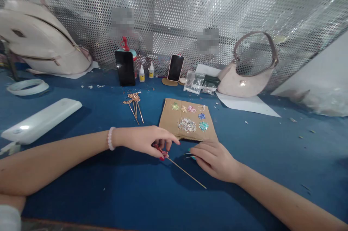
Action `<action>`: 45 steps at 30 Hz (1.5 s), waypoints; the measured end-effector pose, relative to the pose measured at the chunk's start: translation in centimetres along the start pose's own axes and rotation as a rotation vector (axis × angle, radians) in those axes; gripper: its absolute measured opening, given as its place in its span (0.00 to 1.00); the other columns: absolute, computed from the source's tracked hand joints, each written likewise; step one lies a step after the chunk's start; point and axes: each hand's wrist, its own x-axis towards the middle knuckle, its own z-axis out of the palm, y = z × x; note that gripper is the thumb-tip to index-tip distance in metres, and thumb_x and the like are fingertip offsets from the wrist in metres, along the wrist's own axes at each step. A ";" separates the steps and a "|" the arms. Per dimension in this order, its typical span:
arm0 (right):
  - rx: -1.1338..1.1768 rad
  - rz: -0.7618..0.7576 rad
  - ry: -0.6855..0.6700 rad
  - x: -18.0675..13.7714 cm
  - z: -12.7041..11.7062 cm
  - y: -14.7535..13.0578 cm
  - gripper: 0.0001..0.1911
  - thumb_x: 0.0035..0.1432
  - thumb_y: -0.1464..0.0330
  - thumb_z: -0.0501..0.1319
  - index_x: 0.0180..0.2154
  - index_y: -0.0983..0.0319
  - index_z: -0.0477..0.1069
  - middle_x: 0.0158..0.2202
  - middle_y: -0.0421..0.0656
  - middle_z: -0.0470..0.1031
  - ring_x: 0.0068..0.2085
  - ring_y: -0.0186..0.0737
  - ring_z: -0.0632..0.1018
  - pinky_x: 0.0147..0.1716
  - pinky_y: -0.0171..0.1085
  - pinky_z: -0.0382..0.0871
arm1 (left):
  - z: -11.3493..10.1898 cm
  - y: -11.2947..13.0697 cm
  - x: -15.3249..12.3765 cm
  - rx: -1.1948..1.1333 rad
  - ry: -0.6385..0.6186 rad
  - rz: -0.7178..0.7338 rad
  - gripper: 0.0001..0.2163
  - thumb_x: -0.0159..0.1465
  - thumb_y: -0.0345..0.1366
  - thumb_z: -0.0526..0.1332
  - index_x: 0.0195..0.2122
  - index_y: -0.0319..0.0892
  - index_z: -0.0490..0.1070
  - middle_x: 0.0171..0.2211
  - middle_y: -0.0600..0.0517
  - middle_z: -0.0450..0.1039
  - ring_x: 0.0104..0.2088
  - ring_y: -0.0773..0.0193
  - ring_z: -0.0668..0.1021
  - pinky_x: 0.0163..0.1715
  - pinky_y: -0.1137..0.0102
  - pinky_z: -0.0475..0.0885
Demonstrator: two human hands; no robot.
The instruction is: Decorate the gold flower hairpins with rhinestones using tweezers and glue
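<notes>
My left hand [145, 140] pinches the decorated red head of a thin gold hair stick [186, 173], whose shaft lies slanting across the blue table toward me. My right hand [214, 159] rests close beside it with fingers curled around a slim metal tool [189, 155] with a teal tip, pointing toward the stick's head. Just behind both hands lies a brown cardboard sheet [167, 118] carrying small piles of coloured and clear rhinestones [187, 125].
Several more gold hair sticks [134, 105] lie left of the cardboard. Two phones [125, 68] [175, 67] and two glue bottles [141, 74] stand by the perforated metal wall. A backpack [38, 39], a handbag [246, 80], a white case [40, 119] and plastic bags [194, 82] surround the area.
</notes>
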 end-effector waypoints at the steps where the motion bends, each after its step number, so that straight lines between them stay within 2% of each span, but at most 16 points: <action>1: 0.005 0.023 0.014 0.0 0.1 0.1 0.09 0.61 0.74 0.52 0.41 0.64 0.68 0.29 0.45 0.77 0.29 0.37 0.77 0.29 0.36 0.72 | -0.4 0.0 0.0 -0.061 -0.002 -0.039 0.23 0.60 0.29 0.62 0.56 0.44 0.61 0.39 0.49 0.72 0.36 0.67 0.75 0.36 0.73 0.71; 3: 0.013 0.084 0.040 0.0 0.2 0.2 0.09 0.61 0.74 0.52 0.41 0.63 0.68 0.29 0.44 0.77 0.28 0.36 0.77 0.27 0.36 0.72 | -1.4 -0.4 -0.1 -0.196 0.046 -0.111 0.22 0.58 0.29 0.63 0.54 0.44 0.63 0.39 0.50 0.71 0.36 0.68 0.76 0.36 0.73 0.72; 5: 0.016 0.139 0.054 -0.1 0.3 0.4 0.09 0.61 0.74 0.51 0.40 0.63 0.68 0.29 0.44 0.77 0.28 0.36 0.78 0.26 0.35 0.71 | -2.2 -1.2 -0.2 -0.350 0.157 -0.178 0.21 0.56 0.29 0.64 0.51 0.43 0.65 0.39 0.51 0.70 0.35 0.68 0.76 0.35 0.73 0.72; 8: 0.018 0.168 0.058 -0.1 0.3 0.5 0.08 0.62 0.73 0.51 0.39 0.63 0.68 0.29 0.44 0.78 0.28 0.37 0.78 0.25 0.35 0.72 | -3.2 -2.4 -0.3 -0.510 0.306 -0.281 0.21 0.53 0.30 0.66 0.48 0.41 0.66 0.39 0.51 0.68 0.32 0.69 0.76 0.28 0.75 0.71; 11: 0.023 0.169 0.046 -0.1 0.3 0.4 0.08 0.61 0.74 0.52 0.39 0.63 0.68 0.29 0.44 0.78 0.29 0.37 0.78 0.25 0.35 0.72 | -3.6 -3.0 -0.4 -0.563 0.407 -0.326 0.18 0.57 0.32 0.64 0.48 0.40 0.65 0.41 0.49 0.67 0.33 0.69 0.76 0.23 0.78 0.69; 15: 0.038 0.177 0.025 -0.2 0.3 0.4 0.09 0.61 0.73 0.51 0.40 0.62 0.68 0.30 0.44 0.78 0.29 0.37 0.78 0.26 0.36 0.72 | -3.4 -3.1 -0.4 -0.650 0.500 -0.364 0.13 0.61 0.32 0.61 0.47 0.39 0.65 0.43 0.48 0.68 0.36 0.70 0.76 0.27 0.79 0.69; 19: 0.038 0.180 0.015 -0.3 0.4 0.5 0.09 0.61 0.73 0.51 0.40 0.63 0.68 0.30 0.44 0.78 0.29 0.37 0.78 0.26 0.35 0.72 | -3.3 -3.3 -0.3 -0.747 0.522 -0.383 0.12 0.62 0.31 0.60 0.46 0.38 0.66 0.40 0.48 0.71 0.38 0.68 0.78 0.34 0.75 0.72; 27: 0.050 0.170 0.007 -0.2 0.3 0.6 0.08 0.61 0.74 0.52 0.40 0.62 0.68 0.30 0.44 0.78 0.30 0.37 0.78 0.28 0.34 0.72 | -3.1 -3.7 -0.1 -0.795 0.560 -0.475 0.08 0.63 0.29 0.58 0.43 0.37 0.67 0.34 0.52 0.71 0.31 0.71 0.78 0.35 0.74 0.74; 32: 0.056 0.167 -0.005 -0.2 0.4 0.6 0.08 0.61 0.74 0.52 0.41 0.62 0.68 0.31 0.44 0.78 0.31 0.38 0.78 0.28 0.35 0.72 | -2.6 -2.9 0.2 -0.760 0.571 -0.495 0.07 0.61 0.28 0.59 0.41 0.37 0.67 0.34 0.52 0.71 0.29 0.71 0.77 0.32 0.74 0.73; 39: 0.042 0.174 -0.008 -0.3 0.5 0.6 0.08 0.61 0.74 0.52 0.40 0.62 0.68 0.30 0.44 0.77 0.30 0.38 0.78 0.28 0.35 0.71 | -1.3 -1.2 0.8 -0.689 0.515 -0.432 0.14 0.60 0.29 0.59 0.47 0.38 0.64 0.43 0.46 0.72 0.38 0.66 0.78 0.40 0.67 0.74; 42: 0.043 0.167 -0.008 -0.3 0.4 0.6 0.08 0.62 0.74 0.52 0.40 0.62 0.68 0.30 0.44 0.77 0.30 0.38 0.78 0.27 0.35 0.71 | -0.7 -1.4 1.0 -0.600 0.482 -0.411 0.18 0.56 0.26 0.60 0.48 0.38 0.63 0.47 0.44 0.72 0.43 0.64 0.77 0.43 0.67 0.73; 45: 0.041 0.165 -0.013 -0.3 0.4 0.6 0.08 0.62 0.73 0.52 0.41 0.62 0.68 0.30 0.44 0.77 0.30 0.38 0.78 0.27 0.36 0.71 | -0.6 -1.9 1.1 -0.460 0.459 -0.416 0.17 0.56 0.26 0.59 0.48 0.37 0.62 0.46 0.42 0.72 0.45 0.62 0.76 0.43 0.66 0.72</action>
